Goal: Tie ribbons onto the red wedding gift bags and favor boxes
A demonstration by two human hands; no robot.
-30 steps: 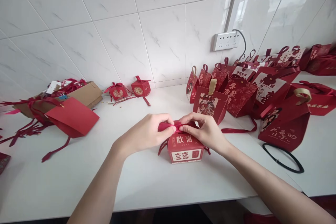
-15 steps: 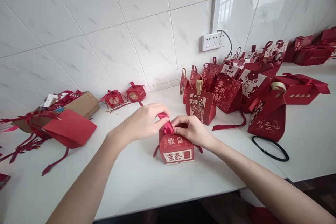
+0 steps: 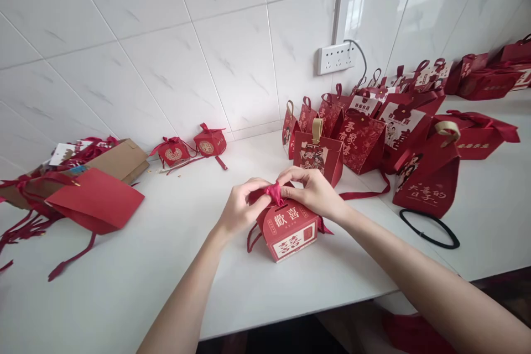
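A small red gift box with Chinese lettering stands upright on the white table in front of me, turned slightly so its printed end faces me. At its top a shiny red ribbon is bunched between my hands. My left hand pinches the ribbon from the left, thumb against the fingers. From the right, my right hand pinches it too, its fingertips close to the left ones. Ribbon or cord ends hang down both sides of the box. The ribbon's underside is hidden by my fingers.
Several red gift boxes crowd the right side and back. A black loop lies near them. At the left are a cardboard box holding ribbons and a red box. Two small red boxes sit by the wall, below a power strip.
My left hand has come down and right to the ribbon, which is now gathered between both hands. The box has turned and shifted slightly right. The view has shifted a little.
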